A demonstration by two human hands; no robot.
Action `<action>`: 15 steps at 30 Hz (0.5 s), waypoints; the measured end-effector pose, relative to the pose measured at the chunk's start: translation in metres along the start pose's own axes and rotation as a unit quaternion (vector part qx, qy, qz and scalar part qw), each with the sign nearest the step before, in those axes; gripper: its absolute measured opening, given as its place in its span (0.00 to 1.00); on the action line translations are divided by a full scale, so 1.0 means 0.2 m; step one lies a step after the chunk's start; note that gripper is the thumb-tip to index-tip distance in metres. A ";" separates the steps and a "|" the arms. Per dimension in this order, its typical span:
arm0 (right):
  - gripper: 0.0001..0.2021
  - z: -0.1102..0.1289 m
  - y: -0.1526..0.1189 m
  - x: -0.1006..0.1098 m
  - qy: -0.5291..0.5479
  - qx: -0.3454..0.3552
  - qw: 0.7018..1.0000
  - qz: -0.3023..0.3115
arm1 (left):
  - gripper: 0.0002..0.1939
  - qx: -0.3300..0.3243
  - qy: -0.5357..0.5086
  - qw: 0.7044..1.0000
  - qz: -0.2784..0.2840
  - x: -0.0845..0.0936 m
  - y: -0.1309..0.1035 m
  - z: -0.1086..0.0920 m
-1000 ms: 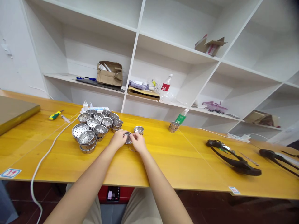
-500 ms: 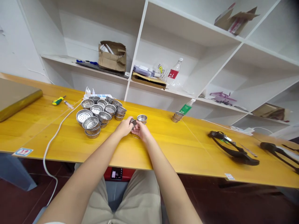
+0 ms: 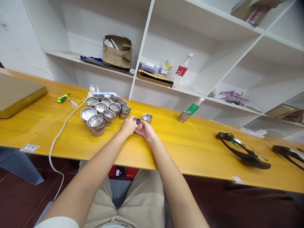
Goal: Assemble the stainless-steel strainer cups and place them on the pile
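Between my two hands, just above the table, a small perforated metal cup (image 3: 137,122) is tilted so that its holed bottom faces me. My left hand (image 3: 128,125) is closed around its left side. The fingers of my right hand (image 3: 145,130) are curled against its right side, and the palm hides part of it. A thin curved metal edge shows below the hands; I cannot make out what it is. Right behind my right hand stands another perforated cup (image 3: 147,118), upright. To the left lies a cluster of several stacked perforated cups (image 3: 95,121).
A short cup stack (image 3: 182,119) stands farther right beside a green-labelled bottle (image 3: 194,107). Black headgear (image 3: 237,148) lies at the right. A white cable (image 3: 62,130) crosses the table at left, near a screwdriver (image 3: 62,98). White shelves (image 3: 180,34) rise behind the yellow table (image 3: 180,152).
The view has shifted slightly, so the scene sits a little to the right. The cup in my hands has turned, showing more of its perforated bottom. Both hands stay around it.
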State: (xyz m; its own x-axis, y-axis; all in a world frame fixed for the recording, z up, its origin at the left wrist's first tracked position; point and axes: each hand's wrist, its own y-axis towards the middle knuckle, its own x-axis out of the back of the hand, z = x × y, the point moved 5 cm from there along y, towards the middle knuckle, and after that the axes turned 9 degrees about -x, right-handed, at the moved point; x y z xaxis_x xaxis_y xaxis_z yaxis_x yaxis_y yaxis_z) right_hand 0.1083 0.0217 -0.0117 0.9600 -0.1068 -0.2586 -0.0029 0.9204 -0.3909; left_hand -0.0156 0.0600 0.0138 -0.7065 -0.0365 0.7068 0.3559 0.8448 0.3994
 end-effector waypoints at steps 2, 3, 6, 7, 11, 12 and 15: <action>0.25 0.03 0.00 0.01 0.000 0.035 0.999 0.003 | 0.19 0.023 -0.002 1.000 -0.013 0.00 0.01 0.03; 0.26 0.05 -0.01 0.02 -0.005 0.059 0.998 -0.007 | 0.18 0.030 -0.001 0.999 -0.019 0.01 0.01 0.05; 0.27 0.12 -0.03 0.11 -0.068 0.141 0.983 -0.096 | 0.18 0.037 0.006 0.999 -0.026 0.01 0.02 0.09; 0.28 0.14 -0.05 0.14 -0.111 0.170 0.969 -0.138 | 0.18 0.043 0.007 0.999 -0.027 0.01 0.02 0.10; 0.26 0.18 -0.09 0.20 -0.373 0.247 0.858 -0.252 | 0.18 0.077 -0.008 0.997 -0.031 0.01 0.02 0.15; 0.25 0.18 -0.10 0.20 -0.437 0.248 0.825 -0.257 | 0.17 0.082 -0.019 0.996 -0.031 0.00 0.02 0.15; 0.21 0.13 -0.09 0.18 -0.562 0.228 0.756 -0.246 | 0.16 0.104 -0.070 0.992 -0.023 -0.02 0.02 0.17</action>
State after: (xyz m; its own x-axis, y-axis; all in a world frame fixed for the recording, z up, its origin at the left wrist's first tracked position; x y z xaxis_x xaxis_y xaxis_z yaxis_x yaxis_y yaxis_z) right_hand 0.1507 0.0121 0.0094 0.4460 -0.3266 0.8333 0.2829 0.9348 0.2150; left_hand -0.0319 0.0816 -0.0064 -0.8021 -0.0148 0.5970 0.1980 0.9366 0.2892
